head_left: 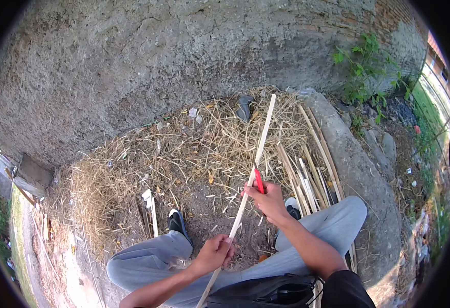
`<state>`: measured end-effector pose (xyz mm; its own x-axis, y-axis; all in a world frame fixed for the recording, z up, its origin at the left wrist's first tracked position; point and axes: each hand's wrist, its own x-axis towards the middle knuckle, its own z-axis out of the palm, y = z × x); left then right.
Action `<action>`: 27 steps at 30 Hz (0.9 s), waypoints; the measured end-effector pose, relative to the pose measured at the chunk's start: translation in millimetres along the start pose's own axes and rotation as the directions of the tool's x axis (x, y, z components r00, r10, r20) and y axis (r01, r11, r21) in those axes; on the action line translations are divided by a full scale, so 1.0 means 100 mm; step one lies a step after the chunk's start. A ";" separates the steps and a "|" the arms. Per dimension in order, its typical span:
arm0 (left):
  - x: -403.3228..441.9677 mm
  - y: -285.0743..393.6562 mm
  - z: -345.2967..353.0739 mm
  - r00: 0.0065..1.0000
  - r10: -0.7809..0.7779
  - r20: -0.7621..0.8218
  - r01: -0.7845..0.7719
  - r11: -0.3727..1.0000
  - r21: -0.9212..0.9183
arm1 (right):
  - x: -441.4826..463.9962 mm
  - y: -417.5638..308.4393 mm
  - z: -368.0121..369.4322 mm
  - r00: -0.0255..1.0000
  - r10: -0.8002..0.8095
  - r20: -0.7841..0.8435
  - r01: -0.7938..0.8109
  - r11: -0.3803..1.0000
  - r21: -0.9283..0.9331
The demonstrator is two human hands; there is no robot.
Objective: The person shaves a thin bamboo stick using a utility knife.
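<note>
A long pale wooden strip (265,131) slants up and away from my lap, its far end above the straw. My left hand (212,254) is closed around its lower part, between my knees. Higher up, my right hand (269,201) grips a red-handled knife (259,180) whose dark, narrow tip lies against the strip. The thumb of that hand also touches the strip. Most of the knife's handle is hidden inside my fingers.
Several split wooden strips (315,179) lie by my right leg, beside a concrete ledge (361,169). Dry straw (94,192) and shavings cover the ground. A rough wall (184,61) rises ahead. A dark shoe-like object (244,108) lies near its foot.
</note>
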<state>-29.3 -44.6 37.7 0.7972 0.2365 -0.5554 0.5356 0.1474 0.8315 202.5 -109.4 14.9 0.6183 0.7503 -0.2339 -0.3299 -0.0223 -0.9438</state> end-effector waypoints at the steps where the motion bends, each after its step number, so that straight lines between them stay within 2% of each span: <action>1: 0.00 0.01 0.01 0.996 0.029 -0.082 -0.034 0.998 -0.062 | 0.01 0.00 -0.03 1.000 0.001 -0.002 -0.001 1.000 -0.001; 2: 0.00 0.02 0.01 0.985 0.052 -0.167 -0.073 0.990 -0.120 | 0.01 0.01 -0.07 0.997 -0.079 0.007 0.078 0.972 -0.222; 3: 0.00 0.03 -0.02 0.984 0.051 -0.168 -0.072 0.990 -0.120 | 0.02 0.02 -0.08 0.987 -0.155 0.034 0.155 0.890 -0.429; 4: 0.00 0.05 -0.07 0.971 0.074 -0.226 -0.101 0.989 -0.108 | -0.01 -0.01 -0.04 0.987 -0.156 0.035 0.156 0.890 -0.428; 6: -0.02 0.07 -0.16 0.955 0.098 -0.280 -0.130 0.987 -0.099 | -0.15 -0.06 0.03 0.977 -0.187 0.098 0.207 0.763 -0.612; 7: -0.03 0.08 -0.21 0.953 0.061 -0.297 -0.125 0.972 -0.201 | -0.22 -0.07 0.08 0.959 -0.242 0.146 0.279 0.728 -0.626; 8: -0.04 0.09 -0.25 0.952 0.023 -0.306 -0.119 0.947 -0.298 | -0.26 -0.02 0.12 0.960 -0.243 0.140 0.276 0.726 -0.630; 10: -0.02 0.09 -0.30 0.950 0.016 -0.311 -0.126 0.934 -0.335 | -0.32 0.06 0.18 0.809 -0.505 0.302 0.561 0.506 -0.656; 14: 0.05 -0.02 -0.40 0.952 -0.043 -0.304 -0.089 0.909 -0.408 | -0.46 0.08 0.26 0.833 -0.356 0.424 0.553 0.512 -0.657; 22: 0.11 -0.19 -0.38 0.939 -0.029 -0.344 -0.105 0.925 -0.364 | -0.44 0.24 0.30 0.805 -0.444 0.393 0.587 0.508 -0.630; 24: 0.12 -0.19 -0.36 0.942 -0.019 -0.335 -0.114 0.920 -0.374 | -0.44 0.24 0.29 0.776 -0.464 0.428 0.619 0.426 -0.660; 27: 0.14 -0.17 -0.33 0.934 -0.029 -0.356 -0.110 0.925 -0.364 | -0.42 0.27 0.26 0.773 -0.453 0.444 0.620 0.392 -0.680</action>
<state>-36.5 -11.7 16.3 0.6303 0.5583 -0.5394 0.3061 0.4598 0.8336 148.6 -124.2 5.8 0.3112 0.8833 0.3507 0.7390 0.0072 -0.6737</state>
